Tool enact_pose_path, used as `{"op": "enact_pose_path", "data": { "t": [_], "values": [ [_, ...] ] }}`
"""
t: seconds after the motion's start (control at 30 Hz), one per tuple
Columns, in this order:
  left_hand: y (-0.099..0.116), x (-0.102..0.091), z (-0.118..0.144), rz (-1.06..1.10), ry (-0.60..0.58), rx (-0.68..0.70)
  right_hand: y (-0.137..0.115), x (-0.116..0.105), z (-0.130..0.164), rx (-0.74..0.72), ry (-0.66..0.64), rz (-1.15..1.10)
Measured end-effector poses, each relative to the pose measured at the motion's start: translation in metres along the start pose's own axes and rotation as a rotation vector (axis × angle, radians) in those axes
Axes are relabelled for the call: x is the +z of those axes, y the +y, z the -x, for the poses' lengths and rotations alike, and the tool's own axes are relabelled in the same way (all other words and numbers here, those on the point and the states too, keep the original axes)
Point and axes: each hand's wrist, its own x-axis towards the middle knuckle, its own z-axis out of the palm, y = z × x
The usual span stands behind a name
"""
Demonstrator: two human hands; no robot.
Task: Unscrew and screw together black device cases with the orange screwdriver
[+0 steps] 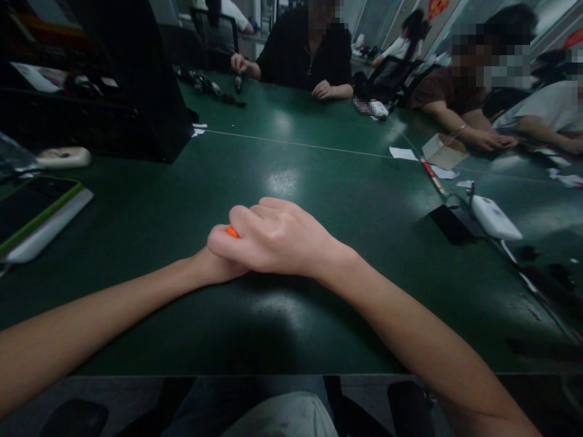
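My right hand (pixel 277 237) is closed in a fist above the middle of the green table. Between its thumb and curled forefinger shows a small bit of an orange object (pixel 232 232); the rest is hidden, so its kind does not show. My left hand (pixel 223 267) lies behind and beneath the right one, near the tabletop. The right hand covers its fingers, and whether they hold anything is not visible.
A dark cabinet (pixel 150 85) stands at the left back, near a green-edged device (pixel 40 209). To the right lie a white device (pixel 495 217), a black flat object (pixel 455 224) and a small box (pixel 444 150). Several people sit around the table.
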Motion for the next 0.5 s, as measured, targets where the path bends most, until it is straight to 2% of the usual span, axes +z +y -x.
{"op": "enact_pose_path", "data": {
  "t": [0.1, 0.23, 0.37, 0.5],
  "values": [
    [0.013, -0.006, -0.005, 0.031, -0.031, 0.052, 0.007, -0.003, 0.000, 0.066, -0.048, -0.026],
    [0.031, -0.015, -0.011, -0.008, -0.037, 0.067, 0.026, -0.013, 0.003, 0.277, -0.123, -0.134],
    [0.033, -0.018, -0.013, -0.060, -0.048, 0.105, 0.047, -0.028, 0.012, 0.516, -0.139, -0.218],
    [0.031, -0.018, -0.011, -0.056, -0.064, 0.107, 0.063, -0.045, 0.020, 0.558, -0.166, -0.342]
  ]
}}
